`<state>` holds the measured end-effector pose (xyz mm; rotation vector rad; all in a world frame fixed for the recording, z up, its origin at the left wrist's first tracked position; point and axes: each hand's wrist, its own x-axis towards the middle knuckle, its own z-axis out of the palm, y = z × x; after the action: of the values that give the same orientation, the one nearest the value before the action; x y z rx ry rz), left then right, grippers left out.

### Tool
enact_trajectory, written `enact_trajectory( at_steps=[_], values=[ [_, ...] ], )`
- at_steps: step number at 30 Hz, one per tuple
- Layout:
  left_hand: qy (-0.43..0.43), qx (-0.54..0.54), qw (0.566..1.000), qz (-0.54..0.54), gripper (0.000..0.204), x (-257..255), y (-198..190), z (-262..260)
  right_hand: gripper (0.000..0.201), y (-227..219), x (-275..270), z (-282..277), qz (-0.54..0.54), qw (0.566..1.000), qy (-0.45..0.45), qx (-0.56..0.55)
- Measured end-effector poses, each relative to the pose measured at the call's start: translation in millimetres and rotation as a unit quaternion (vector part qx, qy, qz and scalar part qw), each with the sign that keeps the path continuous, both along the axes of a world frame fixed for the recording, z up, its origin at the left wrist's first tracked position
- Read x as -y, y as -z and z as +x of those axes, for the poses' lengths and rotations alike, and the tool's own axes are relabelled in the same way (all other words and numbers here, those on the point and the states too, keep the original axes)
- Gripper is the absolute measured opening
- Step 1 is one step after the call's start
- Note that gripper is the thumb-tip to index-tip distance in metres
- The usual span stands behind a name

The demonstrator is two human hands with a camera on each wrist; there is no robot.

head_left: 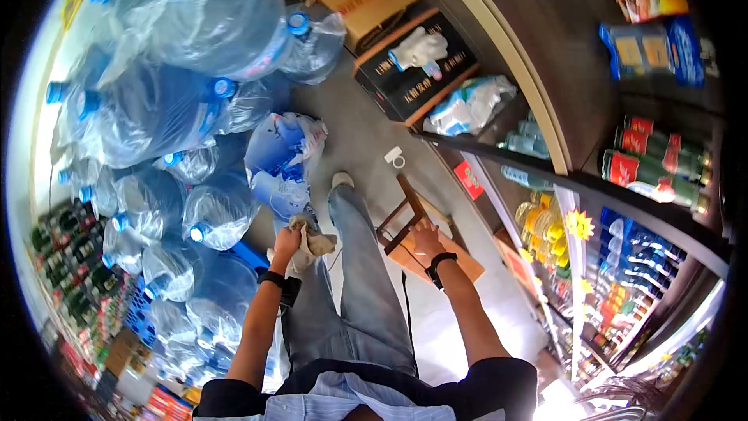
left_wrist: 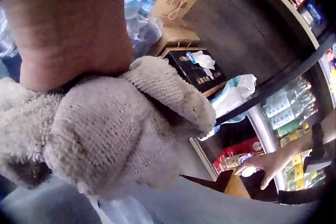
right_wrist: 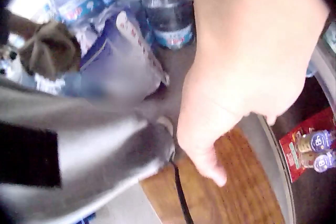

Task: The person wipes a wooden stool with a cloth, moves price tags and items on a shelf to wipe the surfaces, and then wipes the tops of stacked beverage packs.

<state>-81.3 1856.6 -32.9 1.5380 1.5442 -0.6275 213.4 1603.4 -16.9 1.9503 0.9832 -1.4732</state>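
Note:
My left hand (head_left: pixel 286 243) grips a crumpled beige cloth (head_left: pixel 315 242) beside my left leg. Close up in the left wrist view, the thick, ribbed cloth (left_wrist: pixel 100 134) bunches below the hand and hides its fingertips. On the other side of my legs, my right hand (head_left: pixel 425 239) is spread over a small wooden stool (head_left: pixel 460 263), fingers extended. The right wrist view shows the thumb and back of that hand (right_wrist: pixel 241 87) above the brown wooden seat (right_wrist: pixel 236 187); nothing is in its grasp.
Large plastic-wrapped water bottles (head_left: pixel 156 109) are piled at the left, with a blue-and-white bag (head_left: pixel 284 160) before them. Ahead stands a black box (head_left: pixel 417 66) bearing white gloves (head_left: pixel 421 48). Shelves at the right hold bottles (head_left: pixel 658 164). A strap (right_wrist: pixel 181 192) hangs by the stool.

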Motion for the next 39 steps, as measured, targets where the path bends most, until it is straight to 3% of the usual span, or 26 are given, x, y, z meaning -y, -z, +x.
enact_trajectory(
  at_steps=[2, 3, 4, 7, 8, 9, 11, 12, 13, 15, 17, 18, 20, 22, 23, 24, 26, 31, 35, 39],
  values=[
    [0.023, 0.027, 0.999, -0.004, 0.056, -5.0, 11.0, -5.1, 0.072, 22.9, 41.9, -19.7, 0.145, 0.974, -0.146, 0.098],
    [0.007, 0.032, 0.999, 0.003, 0.055, -10.4, 21.3, -13.2, 0.063, 37.1, 42.1, -27.4, 0.097, 0.971, -0.206, 0.070],
    [0.020, 0.028, 0.999, 0.005, 0.055, -17.4, 24.5, -22.7, 0.063, 52.7, 41.2, -31.6, 0.099, 0.974, -0.193, 0.068],
    [0.023, 0.033, 0.997, 0.064, 0.047, -34.8, -1.0, -52.8, 0.044, 104.1, 50.4, -55.8, 0.093, 0.923, -0.373, 0.008],
    [-0.003, 0.054, 0.996, 0.074, 0.045, -35.1, -13.5, -61.4, 0.041, 120.2, 50.2, -62.2, 0.075, 0.922, -0.380, 0.022],
    [0.025, 0.053, 0.993, 0.100, 0.045, -31.9, 12.1, -110.3, 0.039, 136.8, 51.4, -69.0, 0.054, 0.922, -0.381, 0.047],
    [-0.058, 0.054, 0.991, 0.104, 0.045, -33.4, 60.3, -208.8, 0.034, 155.2, 46.3, -72.9, 0.019, 0.927, -0.364, 0.087],
    [-0.170, 0.046, 0.981, 0.075, 0.045, -32.1, 63.7, -240.5, 0.032, 159.3, 46.7, -73.2, 0.006, 0.932, -0.350, 0.096],
    [-0.147, 0.037, 0.982, 0.113, 0.043, -27.3, 55.0, -262.5, 0.030, 160.7, 48.0, -71.4, -0.001, 0.936, -0.337, 0.099],
    [-0.019, 0.024, 0.998, 0.062, 0.038, -39.4, 5.6, -251.2, 0.026, 162.4, 46.1, -61.9, -0.016, 0.945, -0.309, 0.111],
    [-0.089, -0.033, 0.992, 0.089, 0.041, -26.9, 24.9, -330.3, 0.024, 163.6, 32.7, -51.4, -0.029, 0.949, -0.290, 0.124],
    [-0.036, -0.022, 0.996, 0.082, 0.048, -25.0, 29.5, -364.0, 0.023, 163.7, 25.8, -45.7, -0.034, 0.949, -0.284, 0.130],
    [-0.092, -0.138, 0.975, 0.148, 0.052, -4.5, 56.2, -419.3, 0.023, 163.5, 4.2, -30.5, -0.042, 0.949, -0.275, 0.150],
    [-0.142, -0.038, 0.986, 0.084, 0.054, -20.6, -4.4, -382.3, 0.024, 175.2, -24.8, -15.2, -0.024, 0.946, -0.269, 0.177],
    [-0.155, -0.040, 0.984, 0.080, 0.052, -20.0, -22.3, -370.9, 0.025, 151.8, -49.6, -13.7, 0.043, 0.944, -0.265, 0.191],
    [-0.157, -0.042, 0.983, 0.083, 0.050, -17.3, -25.1, -371.3, 0.025, 256.3, -12.2, -2.4, 0.069, 0.948, -0.246, 0.190],
    [-0.164, -0.039, 0.982, 0.084, 0.047, -14.2, -31.5, -367.6, 0.024, 204.2, -92.4, -2.3, 0.150, 0.944, -0.226, 0.188],
    [-0.162, -0.010, 0.983, 0.087, 0.040, -11.5, -35.7, -329.5, 0.024, 192.7, -188.9, -14.1, 0.322, 0.915, -0.182, 0.160],
    [-0.162, 0.043, 0.982, 0.085, 0.034, -17.1, -39.8, -271.8, 0.027, 159.4, -208.2, -18.4, 0.384, 0.901, -0.168, 0.111],
    [-0.167, 0.131, 0.972, 0.098, 0.030, -23.1, -42.0, -210.5, 0.031, 58.2, -191.3, -30.0, 0.398, 0.906, -0.118, 0.084]
  ],
)
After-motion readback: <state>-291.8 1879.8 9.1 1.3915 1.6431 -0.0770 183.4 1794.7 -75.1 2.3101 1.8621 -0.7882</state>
